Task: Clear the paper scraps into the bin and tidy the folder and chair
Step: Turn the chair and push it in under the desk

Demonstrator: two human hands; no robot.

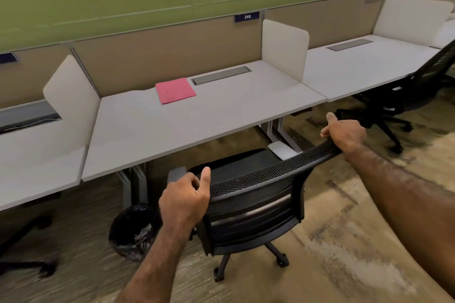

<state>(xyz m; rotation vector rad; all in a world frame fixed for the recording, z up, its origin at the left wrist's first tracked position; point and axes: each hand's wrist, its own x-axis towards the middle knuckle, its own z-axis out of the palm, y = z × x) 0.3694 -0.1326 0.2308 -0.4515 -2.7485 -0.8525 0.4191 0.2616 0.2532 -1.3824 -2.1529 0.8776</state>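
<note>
A black mesh office chair (256, 206) stands in front of the white desk (172, 130), its seat partly under the desk edge. My left hand (184, 199) grips the left end of the chair's backrest top, thumb up. My right hand (344, 134) grips the right end of the same backrest. A pink folder (175, 90) lies closed and flat at the back of the desk, beside the grey cable hatch (221, 75). A round bin with a black liner (134, 231) sits on the floor under the desk, left of the chair. No paper scraps show on the desk.
White divider panels (284, 49) bound the desk on both sides. Another black chair (403, 98) stands at the desk to the right, and a chair base (27, 265) shows at the lower left. Desk legs (133, 187) stand beside the bin. The floor is patterned carpet.
</note>
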